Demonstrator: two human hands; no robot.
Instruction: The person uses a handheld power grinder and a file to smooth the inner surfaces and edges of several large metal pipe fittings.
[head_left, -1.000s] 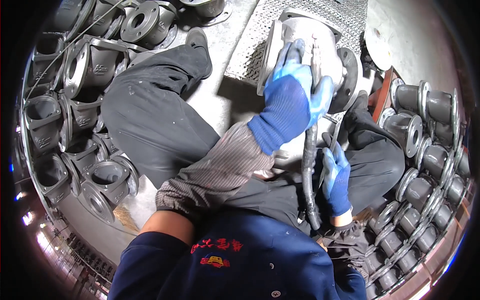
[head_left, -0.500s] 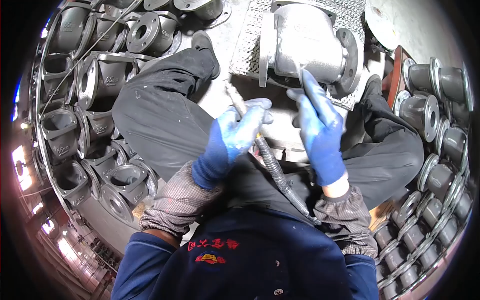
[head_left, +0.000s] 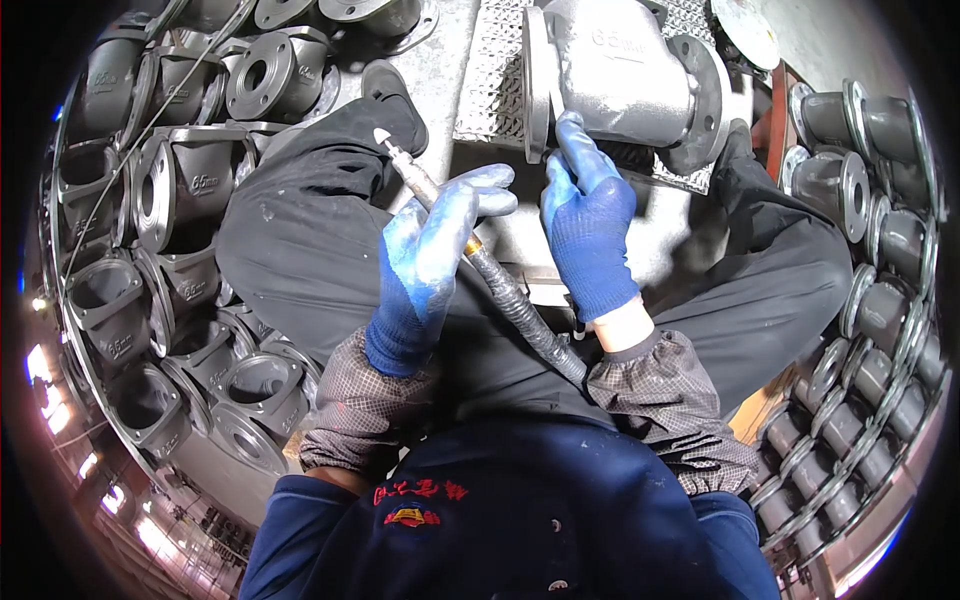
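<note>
In my left hand (head_left: 425, 255), closed around its shaft, is a slim die grinder (head_left: 412, 175) with a pointed pale tip aimed up and left, away from the casting. Its index and middle fingers stretch out to the right. A dark ribbed hose (head_left: 515, 295) runs from the tool down toward my right sleeve. My right hand (head_left: 592, 220) is gloved in blue too, fingers extended and apart from the thumb. Its fingertips reach the lower edge of a grey flanged valve body (head_left: 625, 75), beside the left flange (head_left: 538, 90); firm contact is hard to tell.
The valve body lies on a textured metal plate (head_left: 488, 100). Rows of similar castings (head_left: 190, 185) crowd the left, and more flanged bodies (head_left: 825, 190) stack on the right. A round pale disc (head_left: 745, 35) sits at the far right. My bent legs flank the work.
My right hand has shifted left, to the casting's left flange. My left hand has moved left with the die grinder, whose tip now shows more plainly. The whole view has shifted slightly.
</note>
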